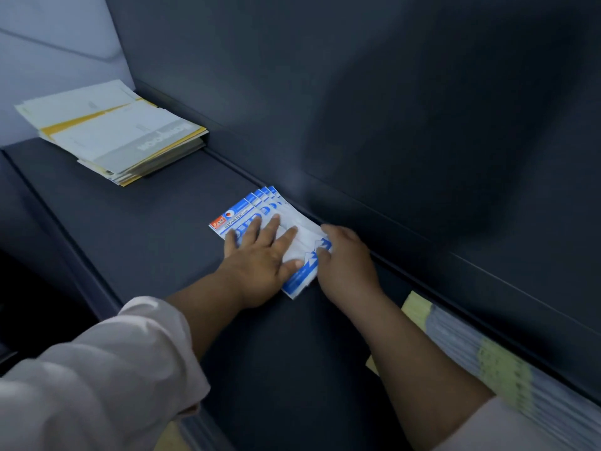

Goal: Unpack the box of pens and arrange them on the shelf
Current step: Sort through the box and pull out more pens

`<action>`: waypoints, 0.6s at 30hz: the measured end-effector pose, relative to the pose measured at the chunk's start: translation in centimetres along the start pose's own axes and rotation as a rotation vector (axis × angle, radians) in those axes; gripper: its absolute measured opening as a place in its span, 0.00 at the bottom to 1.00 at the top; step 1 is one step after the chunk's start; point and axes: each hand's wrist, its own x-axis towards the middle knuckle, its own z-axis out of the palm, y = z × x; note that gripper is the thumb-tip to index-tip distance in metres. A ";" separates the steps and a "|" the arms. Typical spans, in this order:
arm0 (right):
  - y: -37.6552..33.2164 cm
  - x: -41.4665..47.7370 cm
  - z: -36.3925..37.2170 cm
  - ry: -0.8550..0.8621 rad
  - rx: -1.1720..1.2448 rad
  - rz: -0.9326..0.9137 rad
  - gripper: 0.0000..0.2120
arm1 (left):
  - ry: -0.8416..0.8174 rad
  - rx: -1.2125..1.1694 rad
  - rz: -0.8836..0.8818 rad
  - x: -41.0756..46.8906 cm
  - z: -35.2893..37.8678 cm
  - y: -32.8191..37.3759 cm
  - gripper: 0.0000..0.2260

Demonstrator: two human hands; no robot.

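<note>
Pen packets (242, 211) — pressed by the left hand (260, 258), pinched by the right hand (344, 258) — could be scattered by uneven pushing.

The shelf (136, 222) looks like painted metal, dark grey, matt and smooth, with a faint sheen along its back lip. The back panel (390, 109) has the same smooth, matt dark finish. The packets (247, 211) look like thin plastic, glossy and slick, printed in blue and white. The stack of papers (110, 131) is plain matt paper, white and yellow, with uneven edges. The pile of sheets (487, 359) shows matt paper edges, grey-white and pale yellow. The sleeve (113, 369) is pale cloth, matt and softly creased.
</note>
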 end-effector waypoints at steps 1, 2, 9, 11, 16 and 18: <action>0.1 0.0 0.4 -0.043 -0.088 -0.025 0.23 | -0.007 0.010 0.003 0.1 0.3 -0.1 0.29; 0.2 -0.1 0.6 -0.084 -0.174 -0.034 0.24 | -0.003 0.014 0.006 0.1 0.6 -0.2 0.29; -0.8 -0.5 1.2 -0.078 -0.284 -0.035 0.26 | 0.102 0.004 0.019 0.0 1.2 -0.9 0.36; -1.4 -0.8 1.2 -0.080 -0.296 -0.054 0.27 | 0.130 -0.001 0.009 -0.6 1.0 -1.4 0.38; -3.9 -2.2 1.8 -0.076 -0.344 -0.151 0.25 | 0.220 0.072 0.022 -3.3 -0.8 -4.0 0.31; -5.4 -3.0 2.4 -0.071 -0.369 -0.211 0.25 | 0.269 0.101 0.028 -5.3 -1.8 -5.5 0.35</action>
